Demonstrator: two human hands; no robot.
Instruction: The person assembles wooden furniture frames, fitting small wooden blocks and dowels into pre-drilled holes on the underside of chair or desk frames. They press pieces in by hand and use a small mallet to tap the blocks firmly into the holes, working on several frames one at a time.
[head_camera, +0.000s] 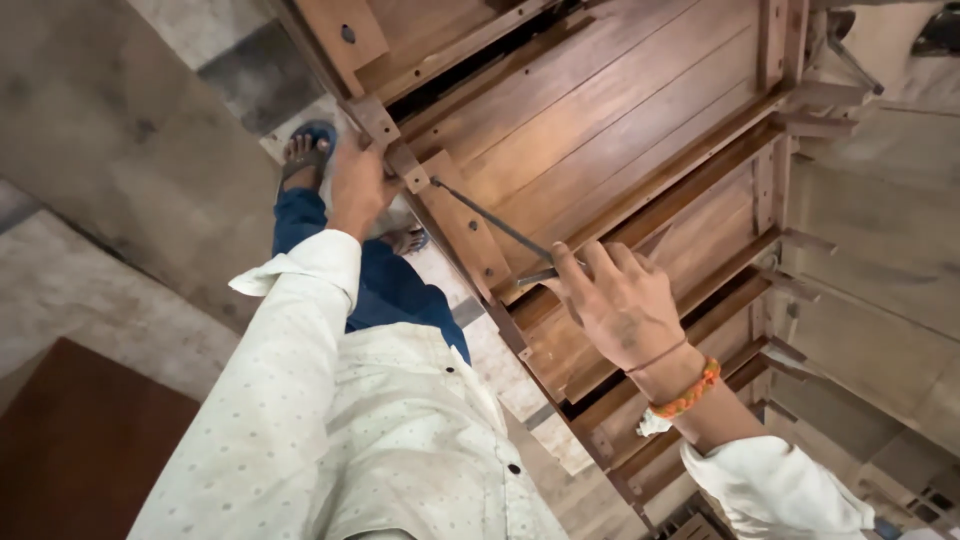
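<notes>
A brown wooden frame with slatted panels lies in front of me, its edge rail running diagonally. My left hand grips the rail near a small wooden block. My right hand pinches the end of a thin dark metal rod, whose far tip rests on the rail beside that block. An orange bead bracelet circles my right wrist.
My sandalled feet stand on a grey concrete floor. A dark brown board lies at the lower left. More wooden frames are stacked at the right.
</notes>
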